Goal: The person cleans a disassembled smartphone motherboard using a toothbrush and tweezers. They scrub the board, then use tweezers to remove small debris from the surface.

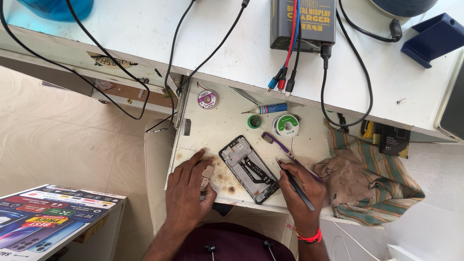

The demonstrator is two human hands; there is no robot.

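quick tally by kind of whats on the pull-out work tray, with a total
opened phone: 1
small loose phone part under the left hand: 1
tweezers in the right hand: 1
purple toothbrush: 1
glue tube: 1
wire spools: 3
striped cloth: 1
total: 9

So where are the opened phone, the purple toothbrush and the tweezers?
opened phone [249, 169]: head view, middle of its exposed inside.
purple toothbrush [275, 140]: head view, handle just behind the bristle head.
tweezers [293, 185]: head view, mid-shaft, in the right hand [302, 193].
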